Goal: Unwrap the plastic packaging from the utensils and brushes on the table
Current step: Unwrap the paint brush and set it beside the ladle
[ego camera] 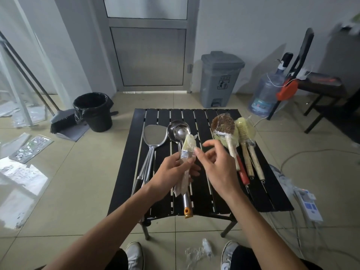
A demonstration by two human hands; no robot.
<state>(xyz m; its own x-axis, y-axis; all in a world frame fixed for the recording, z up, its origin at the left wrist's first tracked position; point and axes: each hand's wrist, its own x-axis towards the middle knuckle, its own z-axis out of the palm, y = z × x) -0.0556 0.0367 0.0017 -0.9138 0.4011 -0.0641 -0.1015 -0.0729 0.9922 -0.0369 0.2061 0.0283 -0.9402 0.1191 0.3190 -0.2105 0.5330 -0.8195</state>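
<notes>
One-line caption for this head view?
Left hand holds a plastic-wrapped paintbrush above the black table; right hand picks at its wrap.

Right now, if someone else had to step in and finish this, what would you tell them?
Left hand holds a small flat brush above the table, still in plastic wrap. Right hand is open beside it, fingers near the brush head, holding nothing as far as I can see.
On the table: a metal spatula and ladle to the left look bare. At right, a round brown brush and bottle brushes still look wrapped.
Crumpled plastic lies on the floor between the shoes.
Left: strip the held brush, then the brushes at right.
</notes>
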